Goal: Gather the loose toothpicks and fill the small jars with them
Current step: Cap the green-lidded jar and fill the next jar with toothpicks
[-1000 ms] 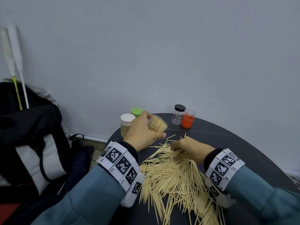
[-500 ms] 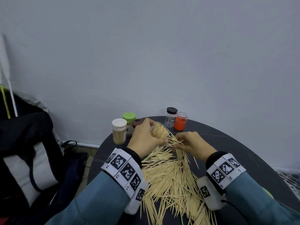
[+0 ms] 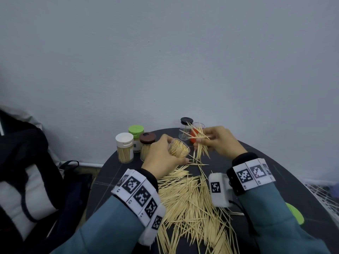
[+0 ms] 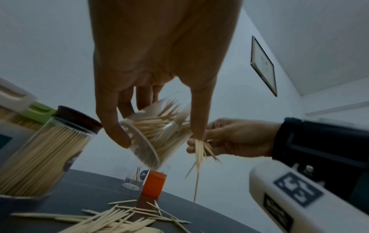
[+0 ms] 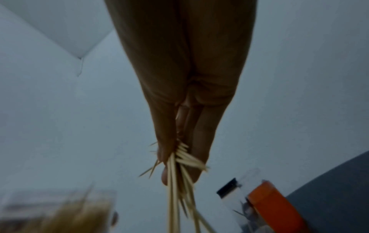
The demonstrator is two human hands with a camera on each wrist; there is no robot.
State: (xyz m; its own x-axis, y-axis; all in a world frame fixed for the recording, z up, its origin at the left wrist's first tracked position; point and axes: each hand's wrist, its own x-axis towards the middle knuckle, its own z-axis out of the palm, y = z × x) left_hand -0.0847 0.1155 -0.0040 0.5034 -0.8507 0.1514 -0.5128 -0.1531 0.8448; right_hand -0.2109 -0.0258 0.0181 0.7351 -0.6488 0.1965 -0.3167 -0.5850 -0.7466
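Observation:
My left hand grips a clear open jar partly filled with toothpicks, tilted with its mouth toward the right; the left wrist view shows the same jar between fingers and thumb. My right hand is raised just right of the jar and pinches a bundle of toothpicks that hangs down, also visible in the right wrist view as a bundle. A big heap of loose toothpicks covers the dark round table between my forearms.
Three capped jars of toothpicks stand at the table's back left: white lid, green lid, brown lid. A black-lidded clear jar and an orange jar stand at the back. A dark bag lies left of the table.
My right hand has lifted off the heap with a pinched bundle of toothpicks and risen to the right of the jar's mouth. My left hand still holds the tilted jar.

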